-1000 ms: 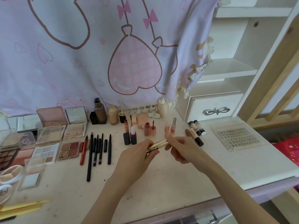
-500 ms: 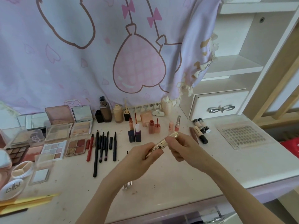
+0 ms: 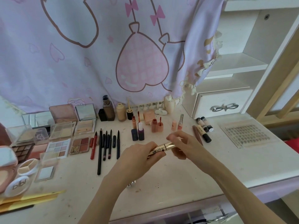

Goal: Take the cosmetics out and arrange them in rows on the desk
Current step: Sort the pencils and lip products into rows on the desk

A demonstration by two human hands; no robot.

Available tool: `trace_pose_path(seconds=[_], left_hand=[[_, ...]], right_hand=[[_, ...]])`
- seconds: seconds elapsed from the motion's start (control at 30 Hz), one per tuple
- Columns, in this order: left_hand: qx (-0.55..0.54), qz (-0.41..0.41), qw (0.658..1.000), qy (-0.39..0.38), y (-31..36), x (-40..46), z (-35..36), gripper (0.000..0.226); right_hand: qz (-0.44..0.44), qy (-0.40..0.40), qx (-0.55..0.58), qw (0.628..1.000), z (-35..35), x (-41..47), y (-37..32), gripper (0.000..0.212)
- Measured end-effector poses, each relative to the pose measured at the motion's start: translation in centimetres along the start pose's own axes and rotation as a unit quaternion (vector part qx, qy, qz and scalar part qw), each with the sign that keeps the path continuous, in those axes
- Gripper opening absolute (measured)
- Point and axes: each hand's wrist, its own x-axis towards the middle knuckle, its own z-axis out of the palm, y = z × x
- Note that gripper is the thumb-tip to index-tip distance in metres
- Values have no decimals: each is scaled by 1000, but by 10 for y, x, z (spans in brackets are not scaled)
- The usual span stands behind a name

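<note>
gripping a slim gold tube (image 3: 163, 147) at both ends, the two hands are held just above the middle of the desk (image 3: 186, 178). the left hand (image 3: 137, 156) is curled round the lower end, while the upper end is pinched by the fingers of the right hand (image 3: 182, 143), near what looks like the cap; whether the cap is being twisted cannot be told. the tube is raised clear of the desktop and tilted, its right end higher.

rows have already been laid out behind it: open palettes (image 3: 79, 145) at the left, dark pencils (image 3: 107, 143) lying side by side, small lip tints (image 3: 156, 125) standing upright, and concealer tubes (image 3: 203, 130) lying to the right.

the tube is judged to be light, rigid and smooth, with a glossy shell that could slip under a loose pinch. being round, it is likely to roll if laid on its side, so it should be set down gently and steadied. it is best held round the barrel rather than by the cap alone, since a loosened cap could part from the body. a gap beside the concealer tubes looks a suitable place for it.
</note>
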Motion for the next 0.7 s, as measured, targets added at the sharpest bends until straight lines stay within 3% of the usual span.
trace_pose_path(seconds=[0.1, 0.23, 0.33, 0.47, 0.53, 0.6, 0.7], left_hand=[[-25, -3, 1000, -12, 3, -2, 4, 26], [-151, -38, 988, -6, -1, -11, 7, 19], [-88, -25, 996, 12, -3, -12, 5, 19], [-42, -4, 998, 47, 2, -10, 5, 33], [-60, -13, 997, 44, 3, -12, 7, 40], [-57, -12, 997, 44, 0, -14, 8, 32], [-49, -6, 997, 55, -5, -16, 7, 18]], right_hand=[[21, 58, 16, 998, 5, 6, 1, 33], [-60, 15, 8, 998, 1, 0, 2, 5], [-54, -24, 15, 998, -1, -3, 1, 9], [13, 10, -53, 998, 7, 0, 2, 29], [-5, 14, -29, 999, 7, 0, 2, 22], [-43, -24, -27, 998, 1, -3, 1, 4], [-57, -70, -15, 996, -4, -5, -2, 12]])
